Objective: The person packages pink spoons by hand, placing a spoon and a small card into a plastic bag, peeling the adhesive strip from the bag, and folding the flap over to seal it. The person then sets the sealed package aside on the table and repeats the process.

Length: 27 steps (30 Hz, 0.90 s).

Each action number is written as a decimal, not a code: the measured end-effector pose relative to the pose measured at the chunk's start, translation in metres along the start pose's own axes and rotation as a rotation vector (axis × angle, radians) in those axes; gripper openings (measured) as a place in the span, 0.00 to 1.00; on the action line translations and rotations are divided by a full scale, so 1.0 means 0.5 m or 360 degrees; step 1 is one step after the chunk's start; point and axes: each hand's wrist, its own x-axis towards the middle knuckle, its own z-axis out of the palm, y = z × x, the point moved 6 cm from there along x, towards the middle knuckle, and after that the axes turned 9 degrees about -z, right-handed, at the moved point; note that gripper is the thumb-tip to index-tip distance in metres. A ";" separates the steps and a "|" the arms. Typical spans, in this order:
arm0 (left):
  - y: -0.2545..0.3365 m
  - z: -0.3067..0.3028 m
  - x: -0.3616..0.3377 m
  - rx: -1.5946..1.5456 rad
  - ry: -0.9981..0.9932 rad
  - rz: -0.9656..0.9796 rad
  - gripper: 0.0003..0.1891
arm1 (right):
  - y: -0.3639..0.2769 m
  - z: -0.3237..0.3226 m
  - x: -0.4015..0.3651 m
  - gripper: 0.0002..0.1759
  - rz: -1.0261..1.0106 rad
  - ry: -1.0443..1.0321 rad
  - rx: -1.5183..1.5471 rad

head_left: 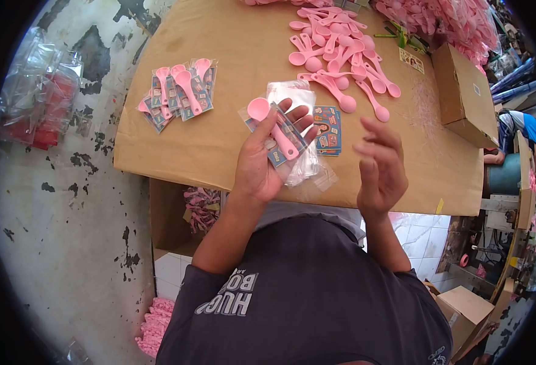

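On my left hand (265,152), palm up, lies a pink spoon (285,143) with a printed card in a clear bag, the thumb resting beside the spoon's bowl. My right hand (382,164) is raised over the table's near edge, fingers apart and slightly blurred, holding nothing visible. Under and beyond my left hand is a stack of clear plastic bags (301,94). Blue printed cards (330,131) lie between my hands. Farther back spreads a pile of loose pink spoons (341,52). To the left is a group of bagged spoons with cards (179,91).
The brown-covered table (237,36) fills the middle. A cardboard box (462,94) stands at its right edge, below a large bag of pink items (441,21). Plastic bags (40,91) hang or lie at far left. Another person (517,128) is at far right.
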 end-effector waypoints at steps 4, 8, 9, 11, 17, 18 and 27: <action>-0.015 0.037 -0.010 0.0078 -0.0104 -0.0197 0.26 | 0.008 0.029 0.042 0.23 -0.0129 -0.0342 -0.0355; -0.046 0.033 -0.022 0.0188 -0.0110 -0.0389 0.28 | -0.001 0.075 0.043 0.28 -0.0308 -0.0608 -0.0341; -0.044 0.025 -0.022 0.0193 -0.0110 -0.0386 0.28 | -0.002 0.082 0.043 0.26 -0.0342 -0.0659 -0.0235; -0.038 0.022 -0.024 0.0213 -0.0122 -0.0377 0.28 | -0.007 0.073 0.057 0.23 -0.0251 -0.0570 -0.0077; 0.013 0.035 -0.037 0.0827 0.0016 0.0094 0.27 | 0.031 0.037 0.036 0.24 0.0708 -0.0249 0.0562; 0.008 0.051 -0.045 0.1107 -0.0033 0.0069 0.26 | 0.045 0.042 0.021 0.32 0.0787 -0.0390 0.0553; -0.025 0.020 -0.043 0.1449 0.0256 0.0057 0.18 | 0.061 0.051 -0.043 0.31 0.1228 -0.0139 0.0825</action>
